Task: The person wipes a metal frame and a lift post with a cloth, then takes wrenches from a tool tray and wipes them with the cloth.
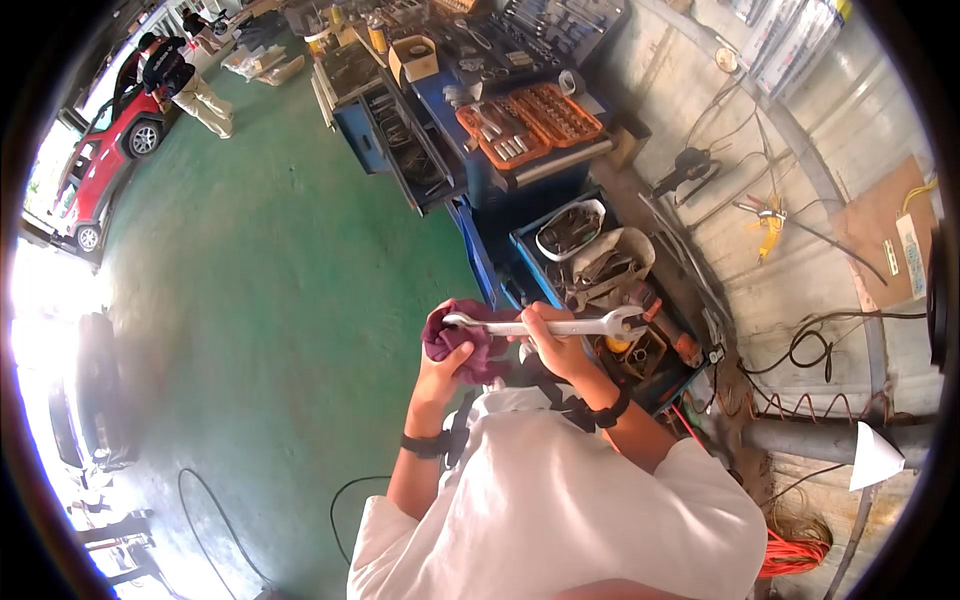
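A long silver combination wrench (580, 327) lies level across the front of my body. Wrapped round its shaft is my right hand (556, 345), a little right of the middle. My left hand (441, 368) is closed on a dark maroon cloth (478, 350), which bunches around the wrench's ring end at the left. The open jaw end points right, over a tool drawer. Part of the cloth is hidden behind my fingers and the wrench.
A blue tool cabinet (530, 185) stands ahead, bearing an orange socket set (545, 118). Its open drawer (530, 245) holds tools and a power tool (665, 322). Cables hang on the right wall. A person (185, 80) stands beside a red car (110, 150) far left.
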Available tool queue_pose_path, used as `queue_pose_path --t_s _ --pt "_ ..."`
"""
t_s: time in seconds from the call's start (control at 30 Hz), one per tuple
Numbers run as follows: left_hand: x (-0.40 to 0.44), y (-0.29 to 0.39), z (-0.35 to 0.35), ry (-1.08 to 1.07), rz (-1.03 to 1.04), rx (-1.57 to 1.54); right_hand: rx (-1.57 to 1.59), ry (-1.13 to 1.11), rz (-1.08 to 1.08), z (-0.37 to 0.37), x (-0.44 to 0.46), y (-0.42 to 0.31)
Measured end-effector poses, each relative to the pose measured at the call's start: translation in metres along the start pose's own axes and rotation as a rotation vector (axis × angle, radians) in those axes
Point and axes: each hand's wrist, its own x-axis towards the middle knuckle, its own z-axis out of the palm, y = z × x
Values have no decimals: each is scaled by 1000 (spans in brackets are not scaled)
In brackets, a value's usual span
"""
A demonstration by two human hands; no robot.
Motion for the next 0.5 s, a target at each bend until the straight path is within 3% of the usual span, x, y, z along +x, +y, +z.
queue_pose_path --t_s 0.07,0.27,0.37,0.5 --pt "-1 0 -5 -22 23 233 -27 -21 23 -6 -7 5" --pt "-3 -6 -20 -31 138 367 60 -60 27 -6 -19 2" --pt "-12 -13 -15 97 166 162 -179 -200 -69 -15 -21 -1" --pt "-16 -20 -11 166 192 96 -309 -229 -160 -13 -20 -16"
